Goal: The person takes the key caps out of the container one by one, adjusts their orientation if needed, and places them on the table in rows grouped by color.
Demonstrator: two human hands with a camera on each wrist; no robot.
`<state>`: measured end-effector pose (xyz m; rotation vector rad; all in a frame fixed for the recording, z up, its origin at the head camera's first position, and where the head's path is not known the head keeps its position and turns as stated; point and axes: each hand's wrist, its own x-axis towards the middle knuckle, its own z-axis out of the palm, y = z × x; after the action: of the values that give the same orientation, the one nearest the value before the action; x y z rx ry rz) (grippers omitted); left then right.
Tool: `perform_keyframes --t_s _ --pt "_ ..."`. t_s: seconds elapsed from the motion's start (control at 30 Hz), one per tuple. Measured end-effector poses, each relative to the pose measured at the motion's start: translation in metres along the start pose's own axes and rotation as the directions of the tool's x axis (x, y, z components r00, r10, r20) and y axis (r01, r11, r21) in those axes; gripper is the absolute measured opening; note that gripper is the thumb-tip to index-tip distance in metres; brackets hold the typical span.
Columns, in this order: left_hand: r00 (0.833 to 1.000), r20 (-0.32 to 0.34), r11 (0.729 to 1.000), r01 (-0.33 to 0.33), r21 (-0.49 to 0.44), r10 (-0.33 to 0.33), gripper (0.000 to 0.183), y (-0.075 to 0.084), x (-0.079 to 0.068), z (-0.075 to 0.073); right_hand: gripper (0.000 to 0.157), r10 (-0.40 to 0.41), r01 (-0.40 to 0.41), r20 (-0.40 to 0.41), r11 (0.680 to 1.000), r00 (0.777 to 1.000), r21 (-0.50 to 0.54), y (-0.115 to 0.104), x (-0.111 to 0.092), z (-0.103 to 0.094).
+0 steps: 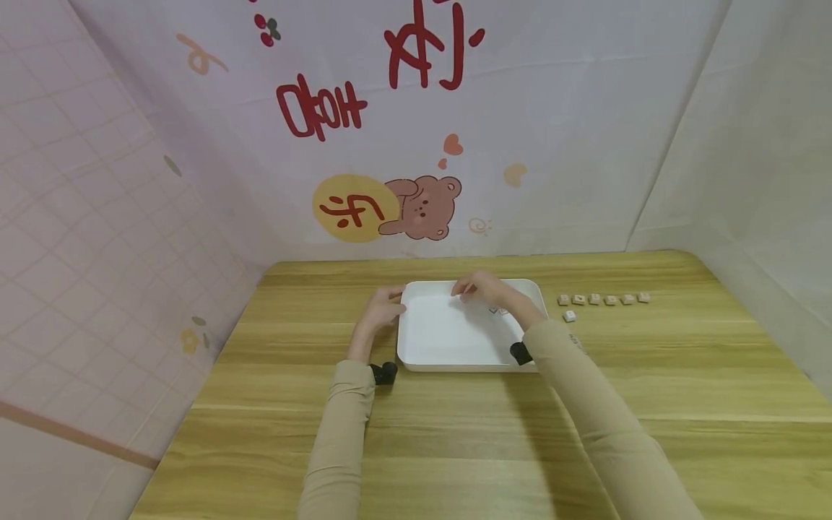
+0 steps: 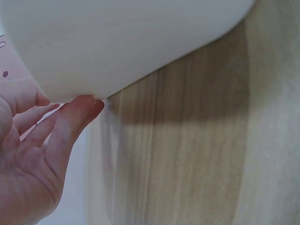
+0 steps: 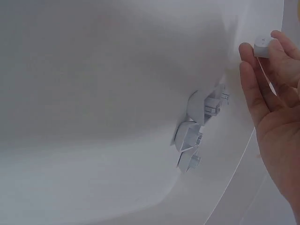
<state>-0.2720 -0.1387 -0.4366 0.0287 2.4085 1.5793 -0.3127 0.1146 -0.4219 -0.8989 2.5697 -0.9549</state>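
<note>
Keycap (image 3: 263,49), small and whitish with a mark on its top, is being pinched between the thumb and fingers of the right hand (image 1: 479,286). That hand is hovering over the inside of a shallow white tray (image 1: 442,343), so the keycap is sitting at the fingertips, within the tray's outline. Several loose keycaps (image 3: 190,136) are lying in the tray near the right hand, on its wrist side, some of them showing their hollow undersides. Left hand (image 1: 381,309) is gripping the tray's edge by the far corner on its own side, with the thumb pressing from outside and the fingers bending around the corner. Out to the right of the right hand, past the tray, a row of six pale keycaps (image 1: 594,299) is resting on the wood-grained desk (image 1: 429,440), and one white keycap (image 1: 569,316) is lying just nearer the person than that row. Beyond both hands, a pale wall covering (image 1: 559,108) is hanging behind the desk, showing a pink cartoon bear (image 1: 430,208) and red lettering.
</note>
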Motion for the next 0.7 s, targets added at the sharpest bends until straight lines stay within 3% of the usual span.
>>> perform_keyframes --t_s 0.13,0.33,0.7 --pt "1.000 -0.001 1.000 -0.002 -0.009 0.002 0.054 0.000 0.000 0.000 0.025 0.034 -0.036 0.020 0.991 0.999 0.130 0.003 -0.001 -0.006" --pt "1.000 -0.004 1.000 -0.014 -0.004 0.014 0.054 -0.003 0.003 -0.001 0.028 0.086 -0.093 0.039 0.974 0.995 0.208 0.006 -0.004 -0.012" --pt "0.999 -0.007 0.999 -0.034 -0.014 0.034 0.054 -0.002 0.000 0.000 0.028 0.098 -0.098 0.005 0.989 0.995 0.108 0.001 -0.012 -0.015"
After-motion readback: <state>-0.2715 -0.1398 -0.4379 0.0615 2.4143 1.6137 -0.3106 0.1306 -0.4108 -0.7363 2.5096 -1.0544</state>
